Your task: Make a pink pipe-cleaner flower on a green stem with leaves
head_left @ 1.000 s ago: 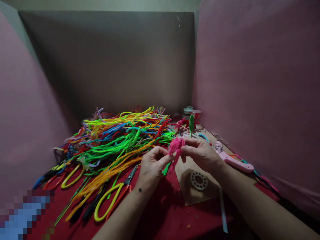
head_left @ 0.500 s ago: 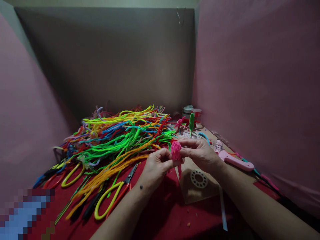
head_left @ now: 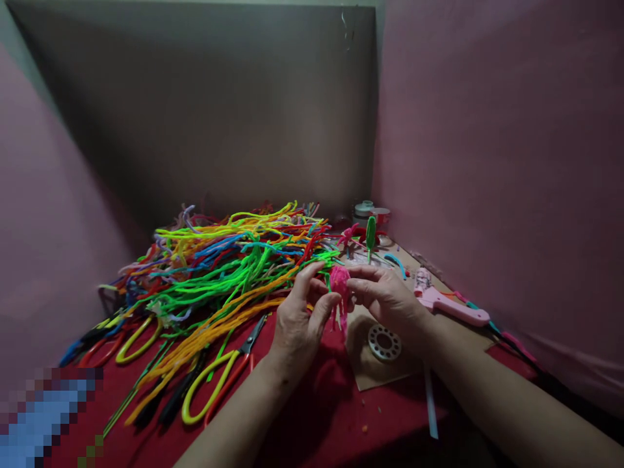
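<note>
A bright pink bundle of fuzzy pipe cleaners (head_left: 340, 279), bent into a rounded head with loose ends hanging below, is held up in front of me. My right hand (head_left: 377, 292) pinches it from the right between thumb and fingers. On the other side my left hand (head_left: 305, 309) has its thumb and index finger apart, the thumb tip close against the pink bundle's lower left edge. A thin green piece (head_left: 328, 281) shows between the left fingers and the bundle; how it is joined is hidden.
A large heap of coloured pipe cleaners (head_left: 234, 273) lies left. Yellow-and-red handled scissors (head_left: 214, 383) rest in front of it. Right are a pink glue gun (head_left: 453, 309), a ring with holes (head_left: 385, 342) on a board (head_left: 363, 370), and an upright green leaf shape (head_left: 371, 237).
My left fingers have loosened and spread from their pinch on the pink bundle. The right hand keeps its hold. The whole view has shifted slightly.
</note>
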### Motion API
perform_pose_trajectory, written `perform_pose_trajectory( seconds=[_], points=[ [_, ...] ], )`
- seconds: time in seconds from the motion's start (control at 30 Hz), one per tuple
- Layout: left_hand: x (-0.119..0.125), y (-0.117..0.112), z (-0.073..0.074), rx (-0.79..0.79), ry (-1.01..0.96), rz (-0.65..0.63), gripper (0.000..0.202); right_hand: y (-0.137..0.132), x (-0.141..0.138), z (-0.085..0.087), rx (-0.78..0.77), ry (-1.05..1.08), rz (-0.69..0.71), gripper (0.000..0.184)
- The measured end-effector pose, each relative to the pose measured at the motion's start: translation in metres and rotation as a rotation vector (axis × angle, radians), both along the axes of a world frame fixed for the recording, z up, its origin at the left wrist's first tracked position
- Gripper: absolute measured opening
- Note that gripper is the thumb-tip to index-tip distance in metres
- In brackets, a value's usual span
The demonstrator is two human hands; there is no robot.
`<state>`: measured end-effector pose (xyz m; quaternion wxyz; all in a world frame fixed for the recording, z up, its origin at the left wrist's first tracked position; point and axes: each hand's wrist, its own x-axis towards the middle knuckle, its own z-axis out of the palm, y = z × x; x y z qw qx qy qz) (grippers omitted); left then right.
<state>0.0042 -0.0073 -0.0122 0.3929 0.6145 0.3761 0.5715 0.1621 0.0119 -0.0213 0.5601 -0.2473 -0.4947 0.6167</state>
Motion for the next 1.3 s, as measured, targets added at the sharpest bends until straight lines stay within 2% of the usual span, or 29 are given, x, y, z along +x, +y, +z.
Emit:
perform_pose_trajectory(
  seconds=[0.07,0.23,0.37,0.57,0.8,0.9,0.97,1.13,1.2,1.3],
  points=[
    [0.0005,-0.0029,0.0,0.039,0.024,-0.001,0.04,-0.0007,-0.0019,-0.0011,-0.001,-0.002,0.013,0.02],
    [0.0026,-0.0061,0.0005,0.015,0.007,-0.071,0.033,-0.0021,-0.0051,-0.0029,0.006,0.007,0.012,0.016],
    [0.0019,-0.0053,-0.0013,0.077,0.072,-0.046,0.03,-0.0016,-0.0055,-0.0039,0.001,0.044,0.02,0.018],
    [0.0004,-0.0054,-0.0031,0.145,0.141,-0.017,0.03,-0.0024,-0.0047,-0.0058,0.043,0.04,0.047,0.022],
    [0.0,-0.0037,-0.0055,0.185,0.152,-0.041,0.026,-0.0031,-0.005,-0.0053,0.088,0.008,0.066,0.023],
    [0.0003,-0.0038,-0.0065,0.234,0.208,-0.057,0.033,-0.0028,-0.0051,-0.0039,0.066,0.014,0.048,0.021],
    [0.0007,-0.0037,-0.0055,0.206,0.21,-0.056,0.038,-0.0018,-0.0046,-0.0037,0.038,0.037,0.035,0.021],
    [0.0031,0.0008,0.0002,-0.049,0.087,-0.03,0.033,0.0017,-0.0022,-0.0059,-0.024,0.1,0.025,0.025],
    [0.0045,0.0026,0.0007,-0.117,0.11,-0.06,0.033,0.0023,-0.0021,-0.007,-0.043,0.12,0.005,0.025],
    [0.0058,0.0028,-0.0028,-0.123,0.229,-0.142,0.027,0.0017,-0.0035,-0.0079,-0.033,0.101,-0.027,0.024]
  ],
)
